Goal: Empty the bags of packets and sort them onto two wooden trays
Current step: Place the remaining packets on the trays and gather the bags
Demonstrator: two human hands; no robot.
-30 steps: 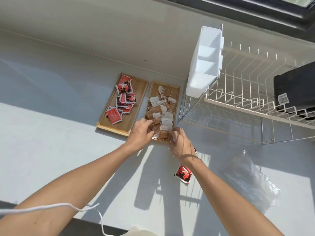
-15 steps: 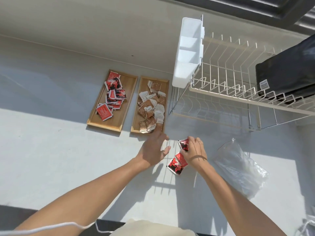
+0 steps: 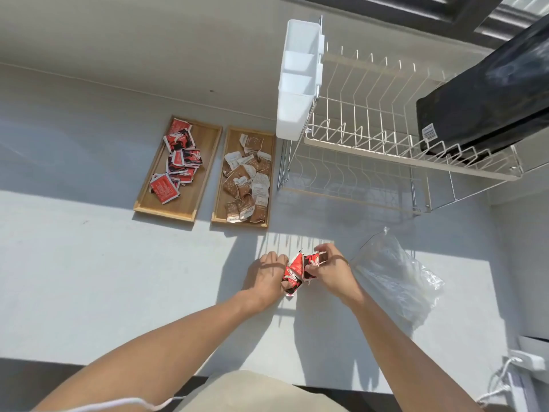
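Two wooden trays lie side by side on the white counter. The left tray [image 3: 205,162] holds several red packets [image 3: 178,162]. The right tray [image 3: 269,150] holds several brown and white packets [image 3: 248,179]. In front of the trays, my left hand [image 3: 264,275] and my right hand [image 3: 329,269] meet over a few red packets [image 3: 297,267] on the counter. Fingers of both hands are closed on these packets. An empty clear plastic bag [image 3: 395,278] lies just right of my right hand.
A white wire dish rack [image 3: 386,138] with a white cutlery holder [image 3: 298,75] stands right of the trays. A black object [image 3: 487,99] rests on the rack. A white cable and plug [image 3: 523,364] sit at the lower right edge.
Both hands have pulled back from the brown tray toward me. They have closed on the red packets lying on the counter. The view has shifted slightly.
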